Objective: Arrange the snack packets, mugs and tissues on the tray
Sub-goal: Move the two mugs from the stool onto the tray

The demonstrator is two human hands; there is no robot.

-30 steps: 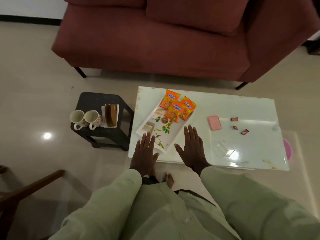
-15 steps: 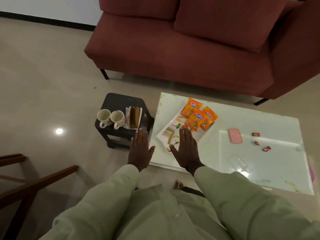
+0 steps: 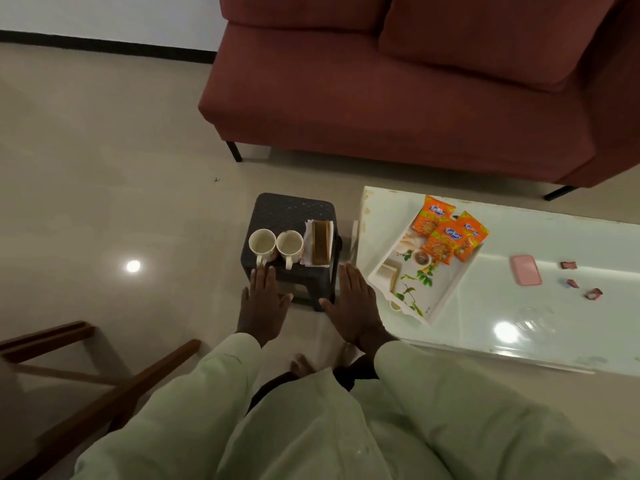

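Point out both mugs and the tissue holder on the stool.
Left mug (image 3: 262, 241), head view, inner bottom.
Right mug (image 3: 289, 242), head view, inner bottom.
Tissue holder (image 3: 321, 242), head view, brown top face.

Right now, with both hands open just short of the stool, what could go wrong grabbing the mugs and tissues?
The two mugs stand side by side near the stool's front edge; lifting one could knock the other onto the floor.
The tissues sit at the stool's right edge, close to the right hand; a brush might push them off.
The snack packets fill the tray's far end, so mugs may crowd its near corner by the table edge.
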